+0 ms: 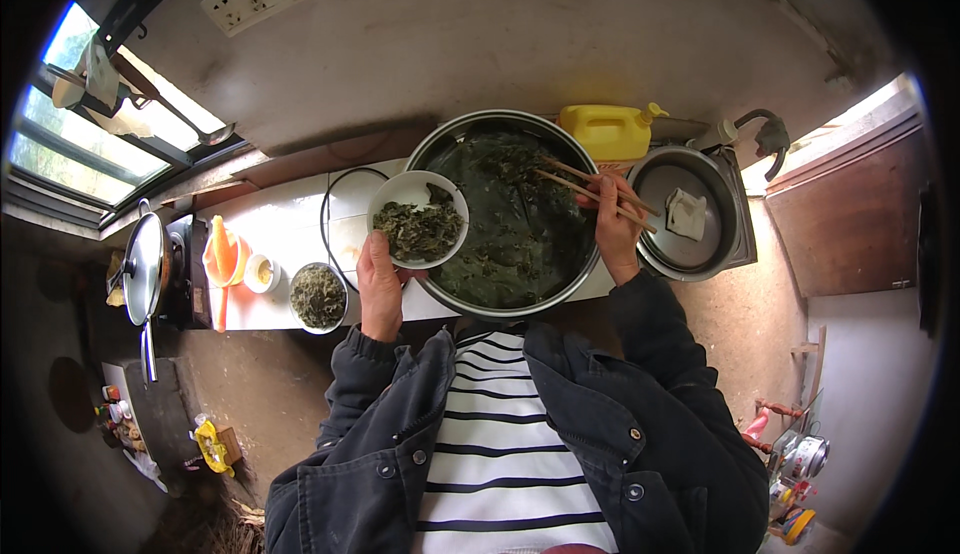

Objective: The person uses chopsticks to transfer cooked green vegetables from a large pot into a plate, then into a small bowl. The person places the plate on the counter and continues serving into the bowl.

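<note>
My left hand (379, 280) grips the near-left rim of a white bowl (380, 197), which holds a heap of wet, dark green leaves (420, 231). The bowl overlaps the left rim of a large round metal basin (449, 301). Dark greenish water fills this basin, with more leaves (500, 154) in it, thickest toward the far side. On the right, my right hand (616, 226) is closed round a pair of wooden chopsticks (588, 183). Their tips point left, over the leaves in the basin.
Left on the white counter (262, 316) stand a second bowl of greens (319, 297), a small cup (262, 274), an orange plastic item (226, 257) and a lidded pan (147, 266). A yellow jug (605, 132) is behind the basin. Right of it, a metal pot (660, 170) holds a pale cloth (686, 215).
</note>
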`<control>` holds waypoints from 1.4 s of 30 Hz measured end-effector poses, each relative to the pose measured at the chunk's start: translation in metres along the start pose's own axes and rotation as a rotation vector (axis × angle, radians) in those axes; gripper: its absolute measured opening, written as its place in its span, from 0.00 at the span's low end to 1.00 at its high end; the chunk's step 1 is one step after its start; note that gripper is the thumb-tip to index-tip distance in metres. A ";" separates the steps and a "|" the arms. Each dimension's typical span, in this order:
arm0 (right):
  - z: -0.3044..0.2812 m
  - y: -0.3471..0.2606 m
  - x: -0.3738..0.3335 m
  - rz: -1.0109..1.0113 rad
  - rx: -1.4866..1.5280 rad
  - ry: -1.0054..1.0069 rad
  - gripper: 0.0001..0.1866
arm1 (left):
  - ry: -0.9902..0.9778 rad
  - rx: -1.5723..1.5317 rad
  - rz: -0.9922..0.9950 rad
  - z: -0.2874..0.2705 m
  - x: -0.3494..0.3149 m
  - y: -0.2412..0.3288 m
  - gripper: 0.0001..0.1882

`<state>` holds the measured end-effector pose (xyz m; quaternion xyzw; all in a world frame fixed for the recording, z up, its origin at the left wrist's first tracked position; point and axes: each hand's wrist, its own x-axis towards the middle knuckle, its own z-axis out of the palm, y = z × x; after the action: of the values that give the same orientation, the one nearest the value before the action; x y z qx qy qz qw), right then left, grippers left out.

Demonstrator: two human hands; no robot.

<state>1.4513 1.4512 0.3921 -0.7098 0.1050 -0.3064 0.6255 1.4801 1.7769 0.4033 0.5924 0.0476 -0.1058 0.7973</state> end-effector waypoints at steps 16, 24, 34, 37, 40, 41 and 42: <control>-0.017 -0.031 -0.002 -0.046 0.081 0.126 0.15 | -0.153 0.117 -0.093 0.035 0.017 -0.008 0.23; -0.025 -0.050 -0.004 -0.048 0.091 0.175 0.16 | -0.285 0.285 -0.173 0.054 0.037 -0.027 0.24; -0.031 -0.109 -0.028 -0.047 0.123 0.153 0.17 | -0.273 0.141 -0.147 0.069 0.045 -0.038 0.24; -0.020 -0.121 -0.038 -0.014 0.132 0.084 0.18 | -0.275 0.034 -0.099 0.072 0.041 -0.039 0.23; -0.007 -0.120 -0.043 0.089 0.200 0.031 0.18 | -0.284 0.036 -0.043 0.069 0.034 -0.039 0.27; -0.002 -0.117 -0.044 0.128 0.197 0.031 0.18 | -0.276 0.021 -0.024 0.067 0.032 -0.039 0.27; 0.002 -0.113 -0.044 0.171 0.201 0.031 0.18 | -0.268 0.007 -0.004 0.066 0.030 -0.038 0.28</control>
<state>1.3910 1.4987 0.4864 -0.6273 0.1436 -0.2720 0.7154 1.4974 1.7000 0.3807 0.5754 -0.0584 -0.1858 0.7943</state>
